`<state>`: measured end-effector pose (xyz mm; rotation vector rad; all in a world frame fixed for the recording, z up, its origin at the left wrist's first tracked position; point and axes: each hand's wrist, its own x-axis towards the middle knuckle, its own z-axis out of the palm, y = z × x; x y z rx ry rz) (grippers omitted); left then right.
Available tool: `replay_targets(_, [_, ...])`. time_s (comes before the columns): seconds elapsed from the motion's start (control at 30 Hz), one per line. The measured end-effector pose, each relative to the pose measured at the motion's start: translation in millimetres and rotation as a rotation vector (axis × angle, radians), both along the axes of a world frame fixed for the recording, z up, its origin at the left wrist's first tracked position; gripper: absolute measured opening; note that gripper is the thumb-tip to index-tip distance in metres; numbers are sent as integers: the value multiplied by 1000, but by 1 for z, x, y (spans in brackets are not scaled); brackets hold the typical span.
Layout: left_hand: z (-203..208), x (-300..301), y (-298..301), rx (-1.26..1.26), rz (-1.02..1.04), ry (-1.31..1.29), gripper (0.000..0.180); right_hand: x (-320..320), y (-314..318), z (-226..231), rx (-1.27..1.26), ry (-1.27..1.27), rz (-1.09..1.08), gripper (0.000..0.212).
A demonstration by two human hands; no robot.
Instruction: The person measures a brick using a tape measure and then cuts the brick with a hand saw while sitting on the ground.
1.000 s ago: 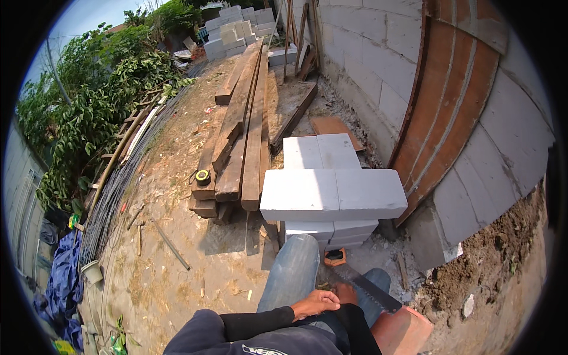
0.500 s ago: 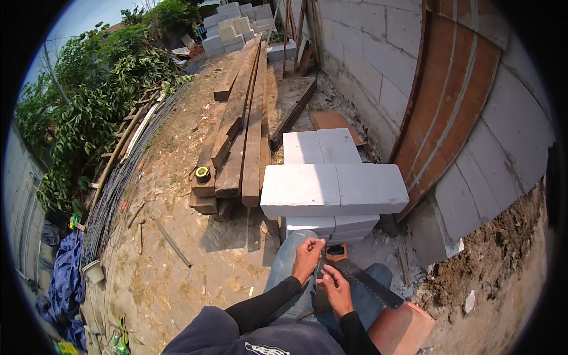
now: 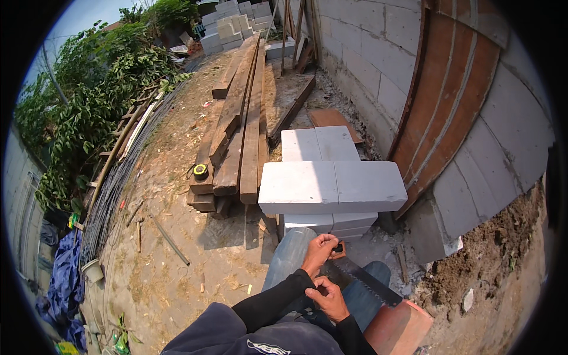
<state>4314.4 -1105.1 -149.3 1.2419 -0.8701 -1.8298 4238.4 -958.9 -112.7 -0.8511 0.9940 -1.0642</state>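
My left hand [image 3: 318, 254] is over my lap, its fingers curled closed beside the orange handle [image 3: 339, 251] of a handsaw; whether anything is in them I cannot make out. Thumb and fingers of my right hand [image 3: 331, 300] pinch the cuff of the black sleeve [image 3: 278, 303] on my left forearm. The handsaw's dark toothed blade [image 3: 370, 284] slants across my right leg, its tip by a reddish flat piece [image 3: 399, 331]. In front of my knees stand stacked white blocks [image 3: 299, 182], with two blocks laid crosswise on top.
Long timber beams [image 3: 248, 130] lie to the left of the blocks, a yellow tape measure [image 3: 200, 172] on their near end. A hammer [image 3: 139, 235] and a metal bar [image 3: 170, 241] lie on the ground. A block wall [image 3: 367, 65] with a brown panel [image 3: 452, 89] rises at the right.
My right hand has moved down and left onto the left sleeve's cuff and pinches it. My left hand has shifted slightly right, closer to the saw handle.
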Motion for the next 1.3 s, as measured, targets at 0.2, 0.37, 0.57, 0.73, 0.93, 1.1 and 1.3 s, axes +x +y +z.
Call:
replay_targets(0.2, [24, 17, 23, 494, -119, 305, 21, 1, 10, -9, 19, -117, 36, 21])
replay_targets(0.37, [15, 28, 21, 373, 63, 406, 22, 4, 4, -24, -113, 303, -27, 21])
replay_targets(0.57, [-9, 28, 46, -638, -435, -478, 36, -10, 2, 26, 52, -158, -28, 15])
replay_targets(0.73, [-84, 45, 78, -124, -541, 202, 38, -5, -22, 56, -219, 461, -102, 26])
replay_targets(0.93, [-86, -15, 53, -1114, -1209, -1065, 51, 2, -5, 17, -367, 1033, -49, 27])
replay_targets(1.1, [-45, -1, 44, -1079, -879, -823, 36, 13, 10, 27, -364, 957, -319, 16])
replay_targets(1.3, [-46, -49, 23, -1179, -898, -690, 36, -14, 62, 35, -144, 736, -254, 17])
